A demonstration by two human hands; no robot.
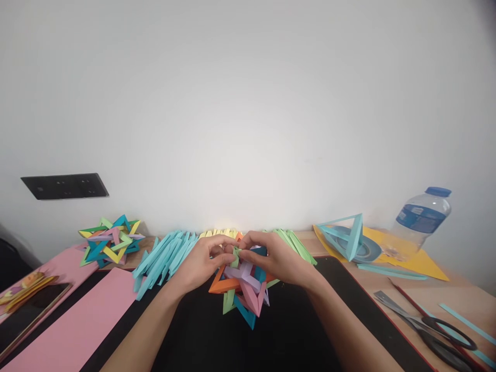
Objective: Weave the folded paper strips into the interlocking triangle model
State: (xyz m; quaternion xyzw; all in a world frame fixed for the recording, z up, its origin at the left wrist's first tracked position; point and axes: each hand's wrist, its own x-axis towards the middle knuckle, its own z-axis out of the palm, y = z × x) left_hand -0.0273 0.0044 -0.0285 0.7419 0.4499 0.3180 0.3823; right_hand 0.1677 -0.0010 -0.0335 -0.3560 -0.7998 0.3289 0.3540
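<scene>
Above the black mat [287, 330] on the desk [475, 299], our left hand [205, 261] and right hand [273, 258] are pinching a green tip of the folded-paper star [248, 284], fingertips nearly closed. The star is hanging between and below them, showing orange, lilac, pink and blue angular struts. Blue folded strips [166, 261] are lying far left.

From the black mat [228, 336], our hands [203, 258] pinch a multicoloured paper star [246, 287] above it; blue strips [166, 261] lie at its far edge, scissors [424, 325] to its right.
</scene>
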